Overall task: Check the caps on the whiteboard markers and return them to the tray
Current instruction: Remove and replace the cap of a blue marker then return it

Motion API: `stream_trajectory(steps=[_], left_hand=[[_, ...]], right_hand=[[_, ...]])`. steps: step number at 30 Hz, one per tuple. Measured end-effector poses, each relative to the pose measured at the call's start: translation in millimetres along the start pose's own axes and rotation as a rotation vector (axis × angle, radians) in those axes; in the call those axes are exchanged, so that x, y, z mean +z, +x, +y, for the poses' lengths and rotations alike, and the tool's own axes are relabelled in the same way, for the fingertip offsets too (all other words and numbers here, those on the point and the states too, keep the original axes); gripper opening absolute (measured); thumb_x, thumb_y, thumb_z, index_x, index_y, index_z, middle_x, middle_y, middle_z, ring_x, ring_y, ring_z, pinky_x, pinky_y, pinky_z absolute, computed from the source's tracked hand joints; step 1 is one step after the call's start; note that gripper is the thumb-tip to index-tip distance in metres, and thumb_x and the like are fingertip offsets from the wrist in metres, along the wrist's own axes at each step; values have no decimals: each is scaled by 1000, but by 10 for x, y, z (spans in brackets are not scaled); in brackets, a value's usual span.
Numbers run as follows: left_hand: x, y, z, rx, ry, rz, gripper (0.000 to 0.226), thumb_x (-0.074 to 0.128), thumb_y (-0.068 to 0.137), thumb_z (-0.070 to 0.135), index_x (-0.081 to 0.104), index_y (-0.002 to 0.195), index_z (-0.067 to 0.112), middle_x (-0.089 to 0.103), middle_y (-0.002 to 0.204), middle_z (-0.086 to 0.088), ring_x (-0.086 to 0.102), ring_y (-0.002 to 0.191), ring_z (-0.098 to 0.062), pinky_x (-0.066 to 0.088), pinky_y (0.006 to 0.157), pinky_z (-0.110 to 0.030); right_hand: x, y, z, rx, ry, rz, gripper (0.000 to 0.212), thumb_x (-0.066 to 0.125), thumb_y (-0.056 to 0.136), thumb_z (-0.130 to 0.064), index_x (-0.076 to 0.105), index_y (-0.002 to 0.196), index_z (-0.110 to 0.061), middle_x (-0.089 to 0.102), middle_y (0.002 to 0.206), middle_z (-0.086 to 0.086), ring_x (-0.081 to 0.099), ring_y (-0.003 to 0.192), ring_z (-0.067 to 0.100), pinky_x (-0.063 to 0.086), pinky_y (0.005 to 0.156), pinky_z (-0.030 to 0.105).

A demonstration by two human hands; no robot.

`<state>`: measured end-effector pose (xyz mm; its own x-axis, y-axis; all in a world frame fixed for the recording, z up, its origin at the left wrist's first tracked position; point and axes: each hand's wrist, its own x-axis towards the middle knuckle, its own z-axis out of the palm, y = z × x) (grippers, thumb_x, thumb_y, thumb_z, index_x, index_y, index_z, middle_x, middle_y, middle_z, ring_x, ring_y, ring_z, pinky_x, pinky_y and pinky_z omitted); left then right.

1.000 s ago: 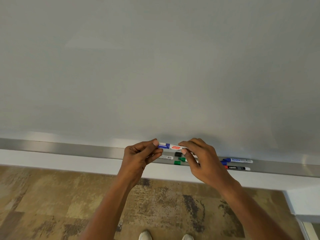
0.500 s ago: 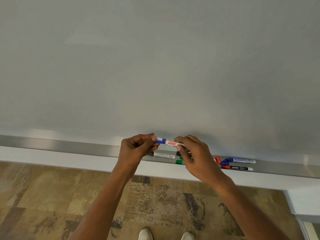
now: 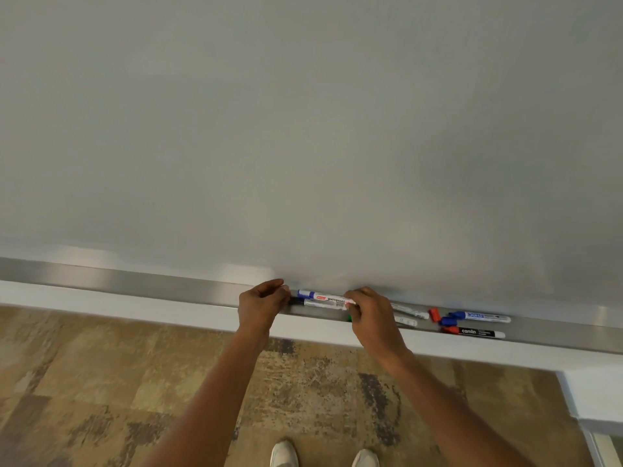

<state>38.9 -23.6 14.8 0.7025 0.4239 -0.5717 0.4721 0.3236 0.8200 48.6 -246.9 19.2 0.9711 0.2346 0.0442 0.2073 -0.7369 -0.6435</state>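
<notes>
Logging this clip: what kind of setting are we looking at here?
Probably a classroom or meeting room. A large whiteboard fills the view, a metal marker tray runs along its lower edge holding several whiteboard markers, and there is patterned carpet underfoot.

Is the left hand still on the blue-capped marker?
No, the left hand sits just clear of the blue-capped marker; only the right hand touches it.

Blank whiteboard (image 3: 303, 129), mottled brown carpet (image 3: 101, 382), white shoes (image 3: 285, 453) at the bottom edge
</notes>
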Motion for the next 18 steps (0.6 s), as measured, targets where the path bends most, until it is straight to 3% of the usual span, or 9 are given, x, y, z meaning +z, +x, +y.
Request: stream_trajectory(steps=[2,5,8,11,15,18], left_hand=[[12,67,-56,2,90,36,20,78,86,10,78,106,8,78,101,-12,73,96,-29,58,97,-41],[10,99,-144,88,322,159,21,76,88,26,80,107,21,79,102,0,69,90,-17,54,93,-30],[5,107,-200,169,510,238,23,72,90,33,80,107,21,76,86,3,62,64,-4,47,72,-20],[32,117,-220,231,617,207,21,69,92,32,81,105,19,79,83,-1,56,54,-1,37,56,-10],[68,165,-211,245,685,162,24,67,94,27,79,111,15,81,93,-10,64,65,-15,42,73,-18],[76,199,-227,246,724,147,24,66,95,24,78,113,13,81,93,-10,58,59,-8,44,73,-21]], right_hand=[[93,8,9,0,12,29,19,62,91,-2,73,106,-8,73,97,7,67,88,24,53,78,33],[176,-6,44,-24,67,82,17,64,90,-2,75,99,-12,75,88,1,67,79,16,55,71,32],[222,9,83,-36,102,106,19,67,88,-3,76,99,-16,76,88,-5,67,78,8,56,72,29],[239,59,106,-37,103,111,17,69,88,-8,76,100,-18,77,91,-4,68,83,11,56,77,29],[271,116,136,-40,66,99,17,68,91,-12,76,104,-16,77,100,0,69,92,16,57,85,32],[283,98,144,-52,71,85,16,66,92,-12,75,105,-15,77,98,-1,70,87,13,58,80,32]])
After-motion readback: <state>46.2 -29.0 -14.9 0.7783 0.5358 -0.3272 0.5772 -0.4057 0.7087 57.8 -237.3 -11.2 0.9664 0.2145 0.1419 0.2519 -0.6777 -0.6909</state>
